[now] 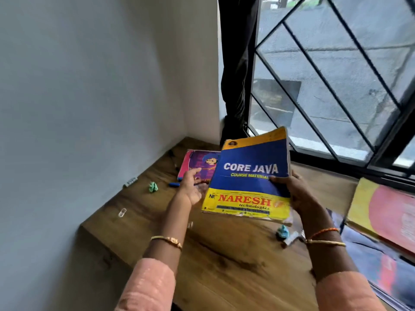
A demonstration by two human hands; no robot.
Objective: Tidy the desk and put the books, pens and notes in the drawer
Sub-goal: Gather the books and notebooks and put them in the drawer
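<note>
Head view: right hand (292, 194) grip around Core Java book (249, 176), aloft.

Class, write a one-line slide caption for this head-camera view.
Right hand lifts a Core Java book above the wooden desk; open left hand reaches alongside.

At your 12 o'clock, a dark curtain (238, 70) hangs in the corner where the pale wall (89, 86) meets the window. At 1 to 2 o'clock, the window (336, 75) carries a black diagonal grille (318, 70). At 9 o'clock, a clear paper clip (122, 213) lies near the wall.
</note>
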